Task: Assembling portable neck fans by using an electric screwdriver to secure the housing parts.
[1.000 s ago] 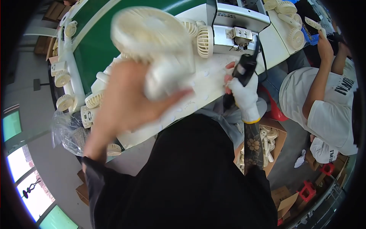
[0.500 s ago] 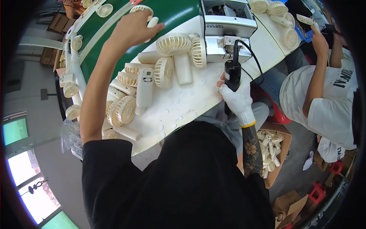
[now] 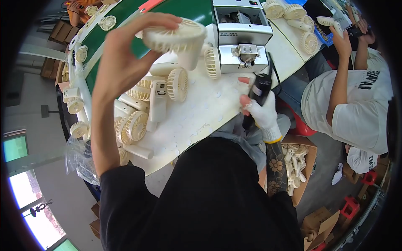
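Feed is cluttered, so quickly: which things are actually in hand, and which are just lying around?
In hand:
- cream handheld fan, in left hand
- black power tool, in gloved right hand

Lying about:
- loose fans on bench
- metal machine
- box of fans

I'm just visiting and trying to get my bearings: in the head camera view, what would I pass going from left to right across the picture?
Clear plastic bag → left hand holding a cream handheld fan → metal machine → right hand in a white glove gripping a black power tool → co-worker in a white shirt.
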The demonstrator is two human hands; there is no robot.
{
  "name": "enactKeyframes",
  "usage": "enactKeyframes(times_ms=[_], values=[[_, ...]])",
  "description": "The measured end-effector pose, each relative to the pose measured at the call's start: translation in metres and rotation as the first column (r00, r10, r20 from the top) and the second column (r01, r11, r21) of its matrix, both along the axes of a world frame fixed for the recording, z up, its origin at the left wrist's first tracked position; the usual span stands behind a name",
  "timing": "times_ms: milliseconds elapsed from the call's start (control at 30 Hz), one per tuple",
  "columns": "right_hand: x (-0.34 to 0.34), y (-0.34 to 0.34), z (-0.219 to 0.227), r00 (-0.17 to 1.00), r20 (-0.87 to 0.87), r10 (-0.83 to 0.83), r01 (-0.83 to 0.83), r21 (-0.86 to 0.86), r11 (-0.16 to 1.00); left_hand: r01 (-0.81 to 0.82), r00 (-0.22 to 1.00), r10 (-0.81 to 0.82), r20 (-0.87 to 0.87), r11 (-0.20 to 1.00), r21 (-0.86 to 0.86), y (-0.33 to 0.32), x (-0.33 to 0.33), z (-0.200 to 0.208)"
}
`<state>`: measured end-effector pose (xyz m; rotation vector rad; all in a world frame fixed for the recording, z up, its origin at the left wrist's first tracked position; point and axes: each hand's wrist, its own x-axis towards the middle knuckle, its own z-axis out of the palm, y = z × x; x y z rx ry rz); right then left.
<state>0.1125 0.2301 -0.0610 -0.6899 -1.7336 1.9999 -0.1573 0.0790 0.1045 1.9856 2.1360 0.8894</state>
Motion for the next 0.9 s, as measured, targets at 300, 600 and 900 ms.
enactKeyframes(times_ms=[300,600,900], values=[[0.068,-0.024,0.008,0.943,-0.332,-0.012,-0.175,-0.527,0.832,0.164,0.345,-0.565,0.750,0.823,0.544,-0.006,0.106,-0.081],[0.091,-0.022,0.040,0.972,-0.231,-0.047,-0.072,-0.481,0.874,-0.188,-0.315,-0.221,0.923,0.968,0.167,-0.008,0.175,-0.120],[0.031,-0.016,0.091,0.907,0.371,0.202,-0.159,-0.144,0.977,0.142,-0.517,0.314,0.796,0.949,-0.282,-0.012,0.170,-0.104]])
